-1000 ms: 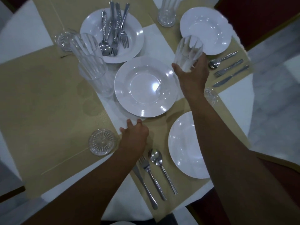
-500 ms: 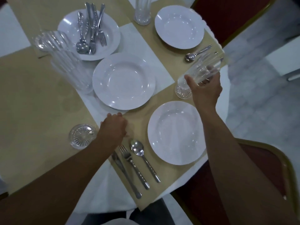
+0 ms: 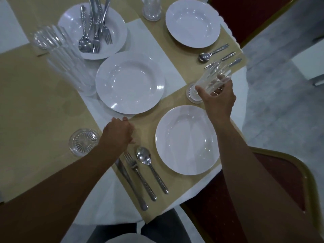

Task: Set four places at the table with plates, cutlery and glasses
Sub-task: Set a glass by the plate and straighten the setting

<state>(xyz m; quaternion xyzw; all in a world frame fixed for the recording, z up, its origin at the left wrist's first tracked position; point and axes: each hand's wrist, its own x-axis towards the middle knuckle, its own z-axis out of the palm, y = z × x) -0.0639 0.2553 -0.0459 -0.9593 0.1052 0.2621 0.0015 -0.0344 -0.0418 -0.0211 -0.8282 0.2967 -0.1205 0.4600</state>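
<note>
My right hand (image 3: 218, 98) grips a clear ribbed glass (image 3: 213, 77), tilted, its base over a glass coaster (image 3: 191, 93) beyond the near white plate (image 3: 186, 139). Left of that plate lie a spoon (image 3: 146, 159), a fork (image 3: 135, 166) and a knife (image 3: 128, 179) on a tan placemat. My left hand (image 3: 118, 133) rests with curled fingers on the placemat's corner, holding nothing. A second coaster (image 3: 83, 142) lies to its left. Stacked glasses (image 3: 68, 60) stand at the left, blurred. A spare plate (image 3: 129, 82) sits mid-table.
A far plate (image 3: 73, 23) holds several loose forks and spoons (image 3: 93, 32). Another set place at the top right has a plate (image 3: 192, 22), cutlery (image 3: 213, 53) and a glass (image 3: 151, 7). Red chairs (image 3: 280, 181) stand at the right, close to the table edge.
My right hand carried the glass from above the middle plate rightward and down to the coaster beside the near plate. The left hand stayed on the placemat corner.
</note>
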